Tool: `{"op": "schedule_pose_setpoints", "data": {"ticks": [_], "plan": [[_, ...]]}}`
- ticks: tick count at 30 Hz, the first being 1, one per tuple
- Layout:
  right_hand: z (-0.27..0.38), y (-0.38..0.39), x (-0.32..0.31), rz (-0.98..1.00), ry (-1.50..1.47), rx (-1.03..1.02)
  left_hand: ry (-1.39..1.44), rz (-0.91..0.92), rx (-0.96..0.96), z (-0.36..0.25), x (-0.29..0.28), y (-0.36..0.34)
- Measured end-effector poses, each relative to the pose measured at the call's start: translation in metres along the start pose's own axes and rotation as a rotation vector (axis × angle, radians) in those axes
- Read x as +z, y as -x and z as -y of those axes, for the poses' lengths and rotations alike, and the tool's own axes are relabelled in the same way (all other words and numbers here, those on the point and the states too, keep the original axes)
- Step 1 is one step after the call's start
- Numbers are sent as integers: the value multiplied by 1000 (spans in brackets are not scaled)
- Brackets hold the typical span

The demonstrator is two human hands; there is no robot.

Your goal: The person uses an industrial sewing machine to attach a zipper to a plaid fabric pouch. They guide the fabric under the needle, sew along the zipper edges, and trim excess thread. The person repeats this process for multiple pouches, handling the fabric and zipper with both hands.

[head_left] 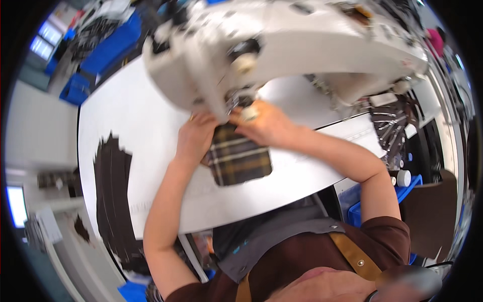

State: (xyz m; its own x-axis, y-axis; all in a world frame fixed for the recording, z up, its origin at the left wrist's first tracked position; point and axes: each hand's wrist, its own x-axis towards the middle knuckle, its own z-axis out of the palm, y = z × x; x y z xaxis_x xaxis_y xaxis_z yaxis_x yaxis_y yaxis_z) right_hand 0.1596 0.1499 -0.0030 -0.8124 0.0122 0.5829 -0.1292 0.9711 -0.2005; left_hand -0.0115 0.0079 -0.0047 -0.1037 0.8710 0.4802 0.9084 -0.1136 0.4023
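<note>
A plaid fabric piece, dark with tan and white lines, lies on the white sewing table under the needle area of a large white sewing machine. My left hand grips the fabric's left edge, fingers bent close to the presser foot. On the other side, my right hand holds the upper right part of the same piece, its fingertips beside the foot. The machine head and blur hide the needle and the far end of the fabric.
Dark fabric strips hang over the table's left edge. More dark pieces are bundled at the right, near a white round container and a blue tray. A blue bin stands beyond the far left.
</note>
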Motion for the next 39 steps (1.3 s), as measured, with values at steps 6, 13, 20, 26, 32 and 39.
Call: {"op": "schedule_pose_setpoints", "data": {"ticks": [6,13,20,26,32,39], "plan": [[2,4,-3,96,8,-16,8,75,-7,-11,-8,-4],[-6,13,4,36,23,2,638,282,-540,14,-38,-20],[7,8,8,-98,5,-19,-34,-469,-725,174,13,-65],[-2,16,-1,-55,-95,2,40,-463,-741,167,39,-74],[3,7,4,-122,-150,15,502,-786,-491,180,-23,-92],[20,15,-13,46,-134,-25,1295,-868,-560,46,-122,31]]}}
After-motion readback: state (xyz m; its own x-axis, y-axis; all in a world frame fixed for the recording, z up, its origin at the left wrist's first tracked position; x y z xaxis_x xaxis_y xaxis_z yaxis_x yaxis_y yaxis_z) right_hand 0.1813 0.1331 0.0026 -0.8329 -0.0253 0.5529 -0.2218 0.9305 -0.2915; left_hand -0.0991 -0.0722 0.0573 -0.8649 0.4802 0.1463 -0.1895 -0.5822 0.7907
